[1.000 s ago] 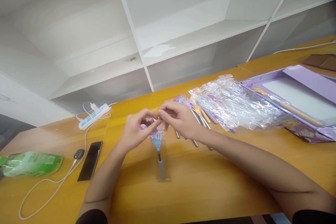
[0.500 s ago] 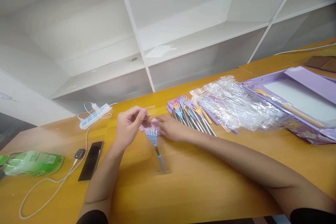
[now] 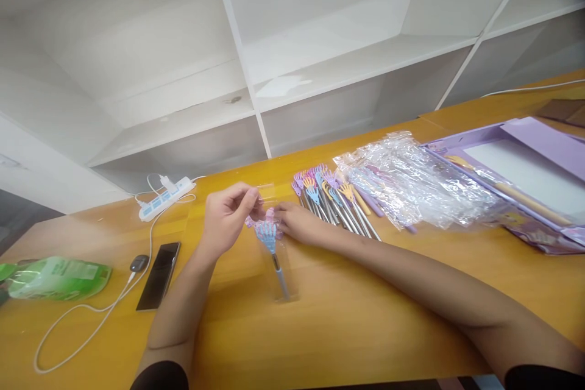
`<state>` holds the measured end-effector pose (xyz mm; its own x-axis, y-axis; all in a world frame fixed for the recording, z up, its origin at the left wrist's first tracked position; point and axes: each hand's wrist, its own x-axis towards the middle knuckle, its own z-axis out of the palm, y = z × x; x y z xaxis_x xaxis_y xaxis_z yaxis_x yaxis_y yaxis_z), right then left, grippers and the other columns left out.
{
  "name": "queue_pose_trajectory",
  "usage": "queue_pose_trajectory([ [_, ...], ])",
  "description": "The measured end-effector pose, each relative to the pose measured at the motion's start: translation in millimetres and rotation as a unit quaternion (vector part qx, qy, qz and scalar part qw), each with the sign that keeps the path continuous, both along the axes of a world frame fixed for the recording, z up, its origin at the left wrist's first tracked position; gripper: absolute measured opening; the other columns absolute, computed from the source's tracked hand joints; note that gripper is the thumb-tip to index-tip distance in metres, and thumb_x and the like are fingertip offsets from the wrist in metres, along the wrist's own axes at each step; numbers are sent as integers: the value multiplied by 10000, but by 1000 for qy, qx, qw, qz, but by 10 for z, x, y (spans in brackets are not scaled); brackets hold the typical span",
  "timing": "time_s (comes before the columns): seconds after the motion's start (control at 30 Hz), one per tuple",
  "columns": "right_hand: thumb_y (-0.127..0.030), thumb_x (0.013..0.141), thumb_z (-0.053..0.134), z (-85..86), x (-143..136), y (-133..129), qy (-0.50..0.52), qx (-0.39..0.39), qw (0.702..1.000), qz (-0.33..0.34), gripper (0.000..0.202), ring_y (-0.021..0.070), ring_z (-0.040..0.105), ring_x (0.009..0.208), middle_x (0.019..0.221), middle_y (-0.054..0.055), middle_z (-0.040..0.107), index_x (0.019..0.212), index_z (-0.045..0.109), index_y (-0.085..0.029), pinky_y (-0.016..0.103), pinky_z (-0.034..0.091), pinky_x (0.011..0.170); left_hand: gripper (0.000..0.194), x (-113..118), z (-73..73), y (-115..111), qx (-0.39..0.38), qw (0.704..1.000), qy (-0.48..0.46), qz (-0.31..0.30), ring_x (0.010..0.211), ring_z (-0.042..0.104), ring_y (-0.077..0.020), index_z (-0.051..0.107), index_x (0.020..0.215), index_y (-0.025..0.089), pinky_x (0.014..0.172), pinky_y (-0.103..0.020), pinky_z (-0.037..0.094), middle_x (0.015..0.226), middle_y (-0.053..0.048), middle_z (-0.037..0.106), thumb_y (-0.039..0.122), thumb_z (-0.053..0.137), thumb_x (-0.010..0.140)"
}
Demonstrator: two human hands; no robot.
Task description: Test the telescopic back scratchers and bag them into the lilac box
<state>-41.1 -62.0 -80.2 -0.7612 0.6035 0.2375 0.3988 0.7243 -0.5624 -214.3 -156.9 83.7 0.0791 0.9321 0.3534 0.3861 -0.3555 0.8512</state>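
A blue back scratcher (image 3: pixel 265 236) with a hand-shaped head lies inside a clear plastic bag (image 3: pixel 289 280), its handle pointing toward me. Pink printing or a pink card (image 3: pixel 270 217) shows at the bag's top end. My left hand (image 3: pixel 232 213) is closed in a pinch on the bag's clear top flap, raised above the table. On the other side, my right hand (image 3: pixel 295 221) rests with its fingers at the bag's pink end; the fingertips are partly hidden. Just beyond it lies a pile of colourful back scratchers (image 3: pixel 329 195) with metal shafts.
Clear plastic bags (image 3: pixel 411 180) are heaped right of the pile, beside a purple box (image 3: pixel 507 186). At left are a power strip (image 3: pixel 167 198), a phone (image 3: pixel 158 276), a white cable (image 3: pixel 109 311), a black earbud case (image 3: pixel 139 263) and a green pouch (image 3: pixel 61 277). White shelving (image 3: pixel 329 67) stands behind.
The view has shifted slightly. Both hands keep almost the same place at the bag's top end, and the bagged back scratcher has barely moved.
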Motion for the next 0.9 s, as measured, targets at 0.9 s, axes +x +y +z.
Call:
queue_pose_trajectory([
  [0.9, -235, 970, 666, 96, 22, 141, 158, -186, 967, -76, 122, 148, 664, 816, 942, 38, 756, 1060, 724, -177, 264, 480, 754, 352, -7, -16, 8, -15, 1000, 15, -6, 597, 706, -160, 708, 826, 181, 617, -272, 586, 688, -25, 747, 456, 640, 1036],
])
